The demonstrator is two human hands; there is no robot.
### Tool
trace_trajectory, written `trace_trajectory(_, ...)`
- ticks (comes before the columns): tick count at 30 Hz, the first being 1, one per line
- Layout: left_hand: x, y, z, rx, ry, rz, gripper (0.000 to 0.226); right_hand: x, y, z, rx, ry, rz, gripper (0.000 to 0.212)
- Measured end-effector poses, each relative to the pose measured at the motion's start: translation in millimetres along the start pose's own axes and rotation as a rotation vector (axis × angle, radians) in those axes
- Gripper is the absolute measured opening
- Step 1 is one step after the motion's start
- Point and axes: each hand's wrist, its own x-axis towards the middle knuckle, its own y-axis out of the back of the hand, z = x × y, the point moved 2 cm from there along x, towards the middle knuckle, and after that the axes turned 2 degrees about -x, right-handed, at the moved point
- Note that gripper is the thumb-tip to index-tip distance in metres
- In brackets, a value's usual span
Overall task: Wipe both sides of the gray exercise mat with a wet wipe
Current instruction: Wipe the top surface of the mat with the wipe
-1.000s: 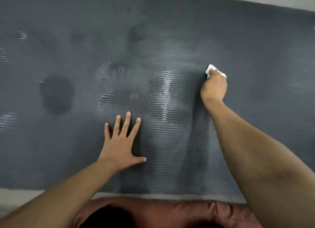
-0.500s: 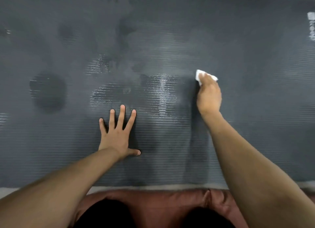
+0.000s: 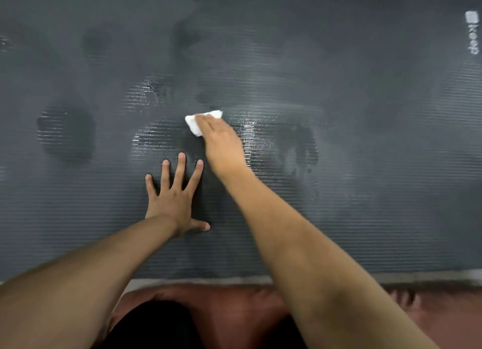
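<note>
Mat wiping, upper face, in progress

Mat (image 3: 365,192): gray, ribbed, laid flat and spread across nearly the whole view; a light strip of floor (image 3: 208,281) is seen along its near edge. A white printed logo (image 3: 472,35) is carried near the far right corner. Shiny wet streaks and darker damp patches are spread over the middle, so this face is judged partly wiped; the underside is not seen and is presumed yet to be done.

Wipe (image 3: 194,123): white, crumpled, lying on the mat near its centre, mostly covered; only its left and far edges are exposed.

Right hand (image 3: 221,142): laid over the wipe, fingers fairly straight and close together, pressing it flat to the mat. The hand is blurred, so whether any finger is curled round the wipe cannot be told. Such a flat press is judged to keep the wipe in full contact with the ribs.

Left hand (image 3: 174,200): placed palm down just beside and nearer than the right hand, fingers spread wide, thumb out, nothing held. It is judged to be set there as a brace and to keep the mat from sliding.

Clothing (image 3: 234,304): reddish, seen at the bottom edge.

Containers: none are seen; no wipe packet is in view.
</note>
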Motion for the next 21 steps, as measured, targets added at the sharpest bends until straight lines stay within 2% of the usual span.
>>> trace_trajectory(2, -1.6, 2.3, 1.0, -0.040, -0.003, 0.004, 0.151, -15.4, 23.3, 53.5, -0.072, -0.040, 0.051, 0.045)
trace_trajectory(6, -3.4, 6.7, 1.3, -0.068, -0.002, -0.014, 0.152, -67.0, 86.8, 172.5, -0.036, -0.417, 0.242, 0.031)
trace_trajectory(8, -4.3, 7.4, 3.1, -0.067, 0.004, -0.017, 0.153, -86.5, 109.0, 204.4, 0.016, -0.612, 0.294, 0.035)
trace_trajectory(10, -4.4, 7.3, 3.9, -0.065, 0.005, -0.018, 0.153, -85.9, 105.6, 201.9, 0.042, -0.713, 0.333, 0.036)
trace_trajectory(11, -3.8, 6.8, 3.8, -0.068, 0.008, -0.016, 0.153, -80.2, 95.5, 184.2, 0.031, -0.681, 0.343, 0.035)
trace_trajectory(13, -3.6, 5.6, 3.7, -0.065, 0.019, -0.010, 0.153, -61.8, 60.9, 133.1, -0.002, -0.499, 0.343, 0.038)
trace_trajectory(17, 0.5, 2.1, 2.8, -0.039, 0.039, -0.013, 0.153, -31.8, -9.4, 10.1, 0.007, -0.085, 0.118, 0.051)
trace_trajectory(19, 1.0, 2.1, 2.3, -0.030, 0.035, -0.002, 0.153, -26.6, -14.9, -10.1, 0.003, -0.006, 0.058, 0.047)
trace_trajectory(21, -0.9, 2.5, 2.1, -0.049, 0.026, 0.014, 0.153, -31.9, -6.5, 5.1, -0.032, 0.036, 0.036, 0.047)
